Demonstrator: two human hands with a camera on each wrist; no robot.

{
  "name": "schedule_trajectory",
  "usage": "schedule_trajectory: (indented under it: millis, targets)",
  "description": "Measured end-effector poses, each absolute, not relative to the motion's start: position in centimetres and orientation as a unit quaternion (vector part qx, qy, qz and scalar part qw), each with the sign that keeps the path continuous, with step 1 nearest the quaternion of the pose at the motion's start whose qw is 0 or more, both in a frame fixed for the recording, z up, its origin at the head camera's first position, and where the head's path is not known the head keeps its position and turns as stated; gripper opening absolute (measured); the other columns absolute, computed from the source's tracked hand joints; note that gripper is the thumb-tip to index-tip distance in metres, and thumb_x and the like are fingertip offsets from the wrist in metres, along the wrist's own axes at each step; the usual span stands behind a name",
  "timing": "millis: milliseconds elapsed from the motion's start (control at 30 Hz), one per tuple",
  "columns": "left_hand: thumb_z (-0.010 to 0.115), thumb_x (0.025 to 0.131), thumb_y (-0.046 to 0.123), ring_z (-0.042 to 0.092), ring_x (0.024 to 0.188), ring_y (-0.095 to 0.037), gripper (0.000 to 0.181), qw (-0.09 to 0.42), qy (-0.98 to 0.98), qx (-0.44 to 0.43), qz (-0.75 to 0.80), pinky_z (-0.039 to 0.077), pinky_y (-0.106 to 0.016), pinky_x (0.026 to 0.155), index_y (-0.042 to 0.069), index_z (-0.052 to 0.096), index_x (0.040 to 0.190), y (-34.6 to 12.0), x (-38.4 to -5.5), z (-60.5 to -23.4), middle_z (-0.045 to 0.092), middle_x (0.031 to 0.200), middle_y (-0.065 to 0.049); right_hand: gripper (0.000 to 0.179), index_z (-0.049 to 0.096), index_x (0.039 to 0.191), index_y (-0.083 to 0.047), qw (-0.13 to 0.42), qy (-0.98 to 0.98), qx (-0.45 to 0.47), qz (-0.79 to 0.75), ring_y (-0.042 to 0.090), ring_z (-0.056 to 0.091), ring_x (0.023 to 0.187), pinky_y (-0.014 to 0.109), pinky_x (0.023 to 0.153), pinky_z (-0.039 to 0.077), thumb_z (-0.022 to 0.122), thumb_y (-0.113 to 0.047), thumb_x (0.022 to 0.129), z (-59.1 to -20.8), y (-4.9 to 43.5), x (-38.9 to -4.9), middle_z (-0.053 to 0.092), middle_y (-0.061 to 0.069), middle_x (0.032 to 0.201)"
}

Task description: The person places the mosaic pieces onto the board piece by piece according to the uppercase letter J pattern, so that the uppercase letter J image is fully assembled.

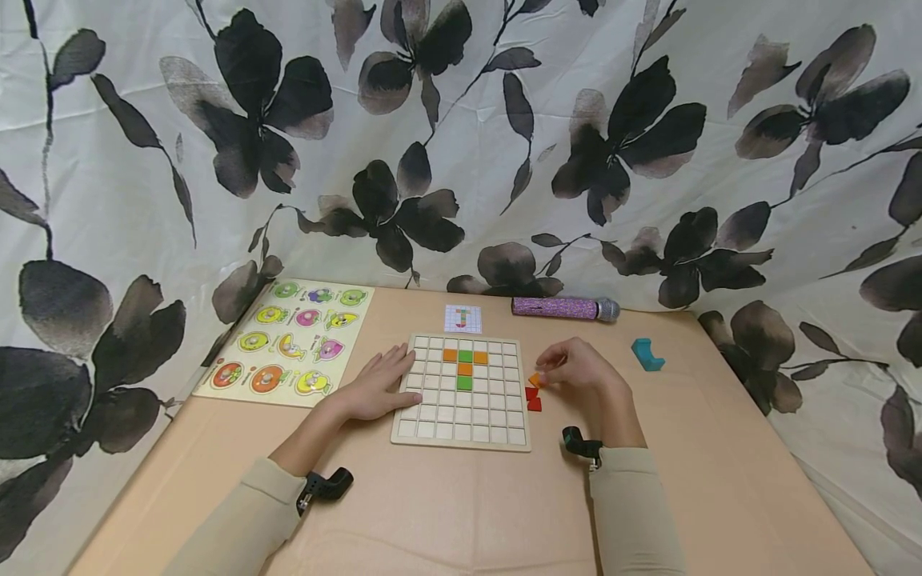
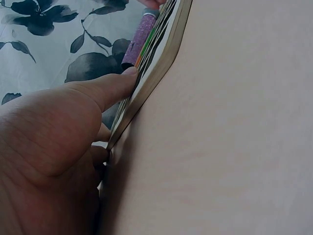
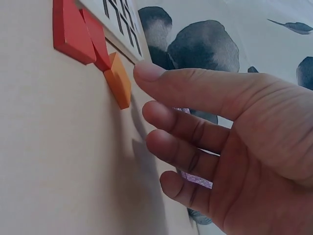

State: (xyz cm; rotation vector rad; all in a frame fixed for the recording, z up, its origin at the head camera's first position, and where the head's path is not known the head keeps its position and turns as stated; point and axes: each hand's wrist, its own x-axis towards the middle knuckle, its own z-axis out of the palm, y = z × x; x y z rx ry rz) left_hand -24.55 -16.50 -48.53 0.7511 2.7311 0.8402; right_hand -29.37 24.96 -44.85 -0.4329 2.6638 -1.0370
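Steadiness comes from the left hand (image 1: 378, 384), laid on the left edge of the gridded board (image 1: 432, 414) with fingers extended and thumb on top, clasping nothing; light pressure there should be enough to stop the board sliding; the right hand (image 1: 587, 372) hovers just past the board's right edge, fingers loosely bent and apart from the thumb, with nothing seen in its grasp; the orange tile (image 3: 118, 81) lies by that thumb's tip, close against two red tiles (image 3: 73, 34) on the table (image 1: 461, 520); whether the hand touches it I cannot tell; the best hold is probably thumb and one finger on opposite sides, then a straight lift, so the reds are not dragged along; five orange and green tiles (image 1: 465, 357) already sit in cells as a T, so any piece going in should be lowered flat and square without nudging them; the small card (image 1: 463, 318) behind the board bears a gridded figure worth a glance first
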Motion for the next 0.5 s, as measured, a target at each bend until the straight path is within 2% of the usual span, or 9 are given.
schedule_trajectory:
  millis: [233, 500]
  targets:
    - [0.064, 0.101, 0.047, 0.005, 0.162, -0.041, 0.090, 0.092, 0.920, 0.254, 0.283, 0.001, -0.060, 0.130, -0.004, 0.023, 0.163, -16.49, -24.58, -48.55, 0.010, 0.173, -0.025, 0.023, 0.079, 0.106, -0.001, 0.149, 0.906, -0.130, -0.374, 0.019, 0.057, 0.082, 0.028, 0.070, 0.048, 0.085, -0.004, 0.084, -45.14, 25.08, -29.30, 0.075, 0.008, 0.092]
    - [0.064, 0.101, 0.049, 0.005, 0.162, -0.041, 0.091, 0.093, 0.921, 0.254, 0.280, 0.002, -0.060, 0.130, -0.004, 0.023, 0.163, -16.46, -24.61, -48.59, 0.010, 0.173, -0.026, 0.022, 0.080, 0.105, -0.003, 0.154, 0.907, -0.122, -0.372, 0.019, 0.059, 0.082, 0.029, 0.073, 0.050, 0.085, -0.003, 0.083, -45.45, 24.89, -29.22, 0.077, 0.007, 0.093]
